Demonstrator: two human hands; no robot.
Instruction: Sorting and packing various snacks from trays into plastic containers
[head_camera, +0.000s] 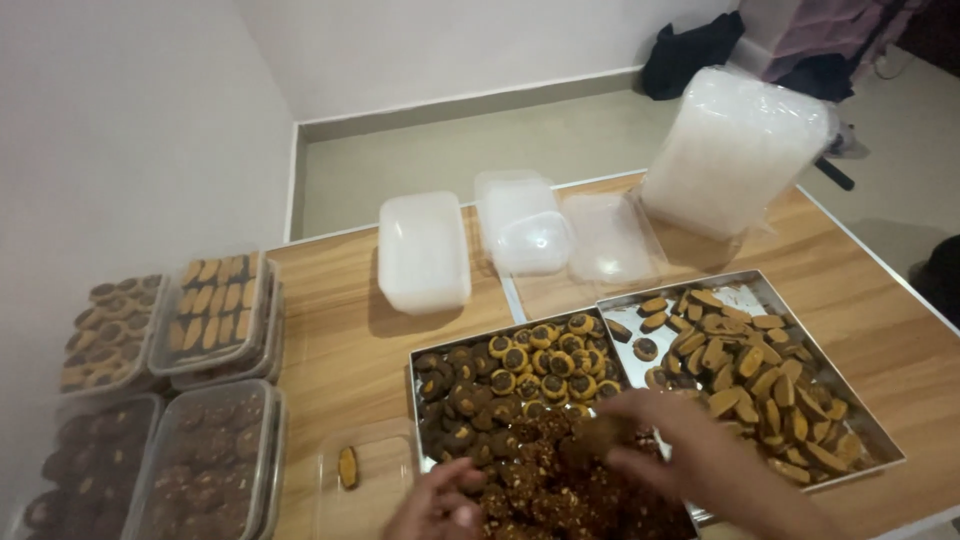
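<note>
Hands (660, 445) over crumbly dark cookies (540, 480), shiny metal tray (415, 400)

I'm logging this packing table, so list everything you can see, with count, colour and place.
Metal trays: two, silver, side by side at the near right.
Cookies: many, round brown-and-yellow and nut-crusted dark in the left tray, oblong yellow-brown in the right.
Filled tubs: four stacks, clear, table's left edge.
Open tub: one, clear, holding a single cookie, near front.
Empty tubs and lids: several, translucent white, table's middle back.
Bagged stack of containers: one, clear, far right.
Table: one, wood.
Left hand: over the dark cookies.
Right hand: fingers on a dark cookie.
</note>
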